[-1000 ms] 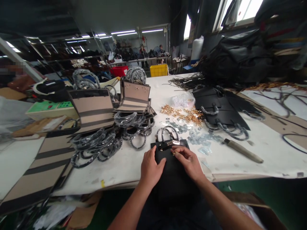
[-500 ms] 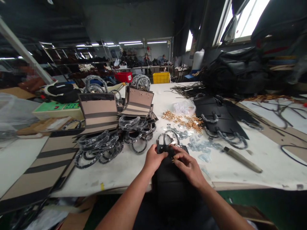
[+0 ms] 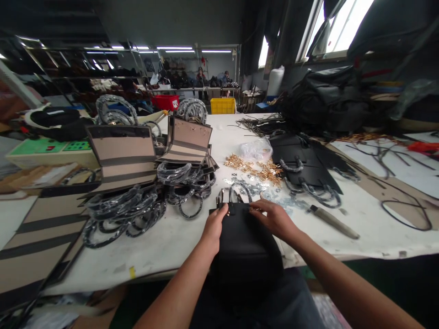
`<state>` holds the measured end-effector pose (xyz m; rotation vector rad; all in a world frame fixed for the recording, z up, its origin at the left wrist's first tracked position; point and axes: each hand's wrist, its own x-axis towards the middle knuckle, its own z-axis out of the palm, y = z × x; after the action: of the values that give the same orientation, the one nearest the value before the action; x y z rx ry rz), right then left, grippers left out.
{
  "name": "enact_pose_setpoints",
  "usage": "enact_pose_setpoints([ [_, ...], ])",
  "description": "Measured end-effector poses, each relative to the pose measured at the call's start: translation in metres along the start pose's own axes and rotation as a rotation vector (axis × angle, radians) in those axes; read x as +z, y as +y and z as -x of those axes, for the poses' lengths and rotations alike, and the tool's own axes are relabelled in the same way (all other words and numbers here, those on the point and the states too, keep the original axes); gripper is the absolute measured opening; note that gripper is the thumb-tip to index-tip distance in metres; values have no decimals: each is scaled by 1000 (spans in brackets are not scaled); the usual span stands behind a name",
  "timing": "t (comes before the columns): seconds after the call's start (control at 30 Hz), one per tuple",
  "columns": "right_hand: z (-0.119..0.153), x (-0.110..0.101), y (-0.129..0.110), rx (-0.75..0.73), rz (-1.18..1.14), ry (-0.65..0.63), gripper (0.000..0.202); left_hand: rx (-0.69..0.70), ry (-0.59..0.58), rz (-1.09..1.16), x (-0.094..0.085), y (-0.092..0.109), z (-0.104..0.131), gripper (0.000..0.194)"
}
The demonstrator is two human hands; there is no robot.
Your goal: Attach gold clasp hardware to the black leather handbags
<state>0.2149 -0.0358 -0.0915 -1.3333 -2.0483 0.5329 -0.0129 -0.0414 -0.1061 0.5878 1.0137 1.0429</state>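
A black leather bag panel [image 3: 250, 242] hangs over the table's near edge towards my lap, its plastic-wrapped handle [image 3: 241, 186] standing up at the far end. My left hand [image 3: 214, 226] is closed on the panel's upper left edge, thumb on top near a small shiny metal fitting. At the upper right edge my right hand [image 3: 274, 220] pinches small gold-coloured metal pieces [image 3: 254, 209]; their exact shape is partly hidden by the fingers. Beyond the hands lie a heap of gold-coloured metal fittings [image 3: 269, 171] and scattered flat silver metal plates [image 3: 288, 201].
Stacked beige-lined panels [image 3: 123, 148] with wrapped handles [image 3: 123, 205] fill the left. At right lie black bag panels [image 3: 291, 157], a grey-handled tool [image 3: 334, 221] and black cords [image 3: 406, 212]. A clear plastic bag [image 3: 255, 150] sits behind the fittings. People work far back.
My right hand has shifted from over the panel to its upper right edge, with the back of the hand turned up. The panel lies flatter and shows more, and the view has turned slightly right.
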Motion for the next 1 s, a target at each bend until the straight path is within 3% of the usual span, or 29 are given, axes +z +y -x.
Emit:
enact_pose_setpoints([
  [0.1,-7,-4,-3,1,118,-87,24,-328,-162,209,5,6,5,60],
  [0.17,-11,-6,-5,-8,197,-128,24,-412,-218,304,5,6,7,65],
  [0.47,-18,-6,-9,-31,371,-200,25,-377,-310,472,-8,-10,0,65],
  [0.8,-30,-4,-25,-89,608,-303,22,-323,-386,538,-7,-12,-1,57],
  [1.0,-41,2,-19,-123,568,-356,23,-295,-382,529,-8,-14,-5,58],
])
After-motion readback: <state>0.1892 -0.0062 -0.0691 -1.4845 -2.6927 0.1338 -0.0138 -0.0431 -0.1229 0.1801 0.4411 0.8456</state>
